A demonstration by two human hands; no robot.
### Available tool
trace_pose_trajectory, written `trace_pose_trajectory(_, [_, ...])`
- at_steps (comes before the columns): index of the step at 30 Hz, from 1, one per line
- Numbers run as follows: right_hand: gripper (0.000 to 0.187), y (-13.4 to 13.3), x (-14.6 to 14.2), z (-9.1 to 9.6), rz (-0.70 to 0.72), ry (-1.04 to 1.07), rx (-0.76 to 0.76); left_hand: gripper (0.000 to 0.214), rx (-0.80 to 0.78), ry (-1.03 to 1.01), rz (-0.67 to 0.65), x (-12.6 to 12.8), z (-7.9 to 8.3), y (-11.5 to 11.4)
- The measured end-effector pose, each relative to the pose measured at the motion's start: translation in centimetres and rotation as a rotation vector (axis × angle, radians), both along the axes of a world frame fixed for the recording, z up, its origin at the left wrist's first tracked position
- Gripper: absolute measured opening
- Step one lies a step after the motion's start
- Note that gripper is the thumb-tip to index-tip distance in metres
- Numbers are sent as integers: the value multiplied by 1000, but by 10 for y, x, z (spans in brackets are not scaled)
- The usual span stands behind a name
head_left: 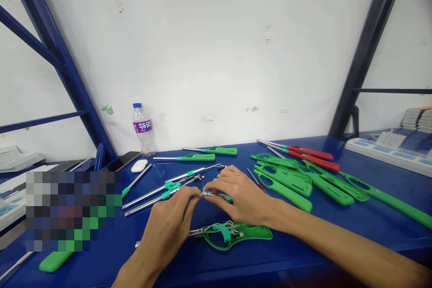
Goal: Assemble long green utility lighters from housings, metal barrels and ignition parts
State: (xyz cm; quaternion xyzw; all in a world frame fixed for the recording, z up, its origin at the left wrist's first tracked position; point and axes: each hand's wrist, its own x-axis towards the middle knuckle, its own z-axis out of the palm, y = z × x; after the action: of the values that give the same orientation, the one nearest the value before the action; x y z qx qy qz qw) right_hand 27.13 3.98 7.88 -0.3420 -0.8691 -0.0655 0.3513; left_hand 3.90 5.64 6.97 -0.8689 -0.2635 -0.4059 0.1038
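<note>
Lighter part (216, 195), slim with a metallic stem, is being held over the blue counter (189, 263) between the two hands, its long axis running roughly left to right, the right hand (241, 193) clamping its body and covering most of it while the left hand (170, 216) is pinching its left end. On the near side, apart from the part, an open green lighter half-shell (259, 232) is lying along much the same axis, cradling a teal trigger (225, 234) and white wires (216, 226); far left, a clear plastic bottle (143, 134) is standing capped by the wall (216, 54).
</note>
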Motion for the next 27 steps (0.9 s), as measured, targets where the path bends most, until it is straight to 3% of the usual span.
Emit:
trace_pose_trajectory(10, [21, 0, 2, 1, 32, 30, -74, 13, 36, -13, 12, 2, 0, -2])
trace_pose_trajectory(20, [11, -18, -8, 16, 106, 214, -308, 35, 154, -102, -41, 2, 1, -8])
trace_pose_trajectory(27, [11, -19, -12, 18, 167, 250, -418, 37, 218, -71, -23, 7, 1, -11])
